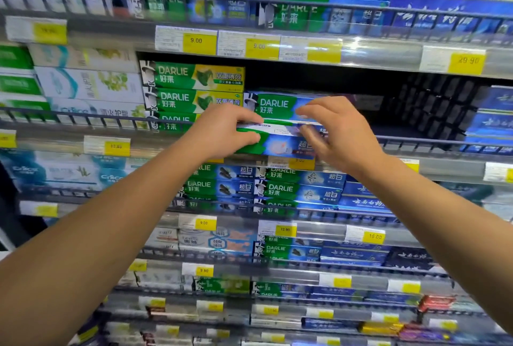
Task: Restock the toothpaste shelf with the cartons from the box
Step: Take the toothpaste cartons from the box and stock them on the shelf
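Carton, green and blue, held level at the front rail of the middle shelf, just below another carton already lying there. Gripped at its left end by the left hand, thumb under and fingers curled over the top; pinched near its right end by the right hand. Stack of green cartons just to the left; dark gap to the right.
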`<control>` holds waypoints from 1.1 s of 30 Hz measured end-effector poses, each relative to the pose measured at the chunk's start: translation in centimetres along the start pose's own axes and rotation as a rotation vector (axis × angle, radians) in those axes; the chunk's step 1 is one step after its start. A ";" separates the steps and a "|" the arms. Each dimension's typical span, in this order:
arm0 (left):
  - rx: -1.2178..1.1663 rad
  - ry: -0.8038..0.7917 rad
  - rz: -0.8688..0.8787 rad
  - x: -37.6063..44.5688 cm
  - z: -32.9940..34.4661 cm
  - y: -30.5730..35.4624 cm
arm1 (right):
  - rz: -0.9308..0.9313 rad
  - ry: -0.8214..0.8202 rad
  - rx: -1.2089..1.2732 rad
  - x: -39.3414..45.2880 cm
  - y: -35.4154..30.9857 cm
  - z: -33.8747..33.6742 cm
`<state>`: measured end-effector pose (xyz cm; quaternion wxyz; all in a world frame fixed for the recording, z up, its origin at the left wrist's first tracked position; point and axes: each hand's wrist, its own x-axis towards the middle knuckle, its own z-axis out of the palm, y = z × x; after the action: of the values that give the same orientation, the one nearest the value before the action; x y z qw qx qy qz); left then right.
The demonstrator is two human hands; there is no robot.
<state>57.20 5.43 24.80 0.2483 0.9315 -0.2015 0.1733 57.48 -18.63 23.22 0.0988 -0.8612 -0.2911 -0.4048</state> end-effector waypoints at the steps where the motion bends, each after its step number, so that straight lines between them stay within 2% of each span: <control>1: 0.010 0.018 0.020 0.3 0.1 0.5 | -0.020 -0.051 -0.016 -0.1 -0.1 -0.1; 3: 0.016 0.050 0.064 0.9 0.1 1.7 | -0.027 -0.102 -0.025 0.0 -0.1 -0.2; 6: 0.026 0.127 0.109 1.7 0.1 3.0 | 0.017 -0.081 0.033 0.6 -0.1 -0.5; 17: -0.060 0.356 0.002 0.3 -1.9 -0.1 | 0.083 -0.040 0.024 2.4 3.1 -0.4; 23: -0.091 0.354 -0.019 -0.7 -1.9 -1.4 | 0.067 -0.056 -0.020 3.6 3.6 1.2; 33: -0.104 0.340 -0.004 -1.1 -1.1 -1.8 | 0.195 -0.037 -0.028 3.5 3.8 2.8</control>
<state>56.85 7.70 24.52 0.3270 0.8750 -0.1637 0.3171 63.25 -19.12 24.28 0.1201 -0.8941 -0.2021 -0.3812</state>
